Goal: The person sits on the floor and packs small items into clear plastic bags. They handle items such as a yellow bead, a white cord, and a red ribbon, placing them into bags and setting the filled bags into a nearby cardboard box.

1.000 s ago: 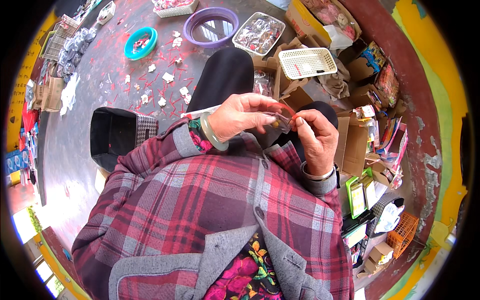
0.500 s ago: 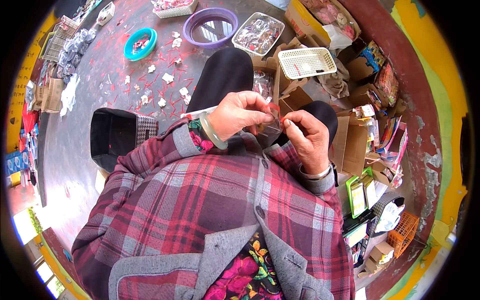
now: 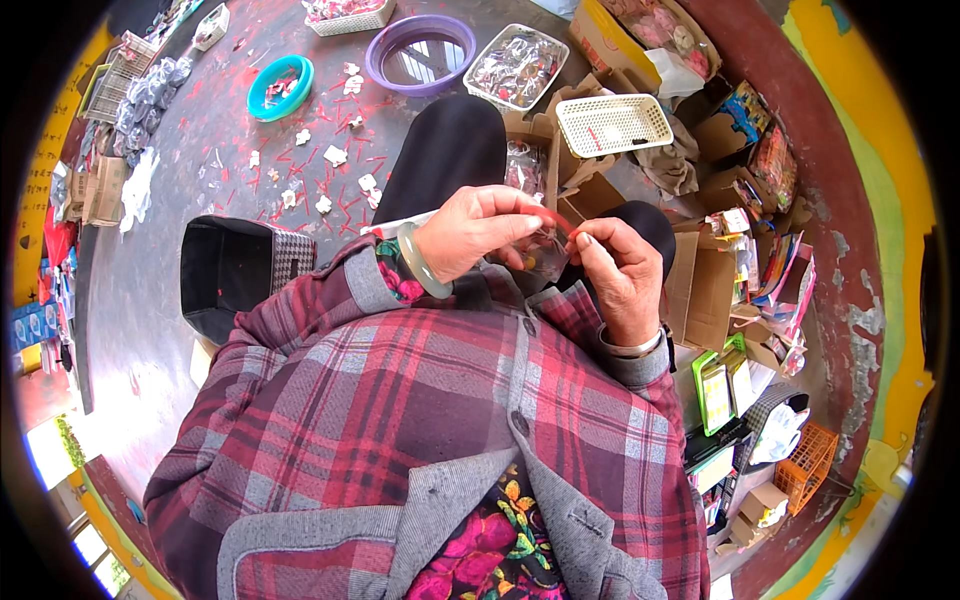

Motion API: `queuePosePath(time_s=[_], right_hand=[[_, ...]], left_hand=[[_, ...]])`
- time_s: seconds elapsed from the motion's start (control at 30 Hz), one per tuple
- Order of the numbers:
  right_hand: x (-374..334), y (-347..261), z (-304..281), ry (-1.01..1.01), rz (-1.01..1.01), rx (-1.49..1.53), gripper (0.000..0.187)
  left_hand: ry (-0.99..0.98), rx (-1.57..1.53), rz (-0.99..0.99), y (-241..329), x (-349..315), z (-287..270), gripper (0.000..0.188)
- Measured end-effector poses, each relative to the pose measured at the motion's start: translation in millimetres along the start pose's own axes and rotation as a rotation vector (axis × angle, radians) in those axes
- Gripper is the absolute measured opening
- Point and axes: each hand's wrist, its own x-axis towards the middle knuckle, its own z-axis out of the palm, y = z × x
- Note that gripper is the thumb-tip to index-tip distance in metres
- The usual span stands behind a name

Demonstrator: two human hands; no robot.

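Note:
Above my lap, my left hand (image 3: 472,235) is closed, pinching the top of a small clear plastic bag (image 3: 543,262). A thin red strip (image 3: 552,217) crosses the bag's neck between my two hands. Thumb and forefinger of my right hand (image 3: 622,275) pinch the strip's right end. The bag hangs below the fingers, and what it contains is too blurred to name. Just past my hands stands an open cardboard box (image 3: 530,130) with clear packets (image 3: 525,168) in it.
A black fabric bin (image 3: 228,280) stands to my left. Red strips and white pieces (image 3: 335,156) litter the floor ahead, near a teal bowl (image 3: 280,88) and a purple basin (image 3: 420,55). Cream baskets (image 3: 615,125) and cardboard boxes (image 3: 705,290) crowd the right.
The red strip now stretches as an arc between my hands. My right hand has turned slightly, its fingers drawn together on the strip's end. My left hand stays nearly in place.

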Motion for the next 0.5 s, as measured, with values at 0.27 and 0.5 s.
queuePosePath(time_s=[0.27,0.5], right_hand=[[0.2,0.7,0.4,0.044,0.031,-0.004,0.009],[2.9,7.2,4.3,0.178,-0.075,-0.085,0.009]], left_hand=[[0.028,0.145,0.048,0.0,-1.0,2.0,0.027],[0.107,0.026,-0.085,5.2,-1.4,6.1,0.029]])
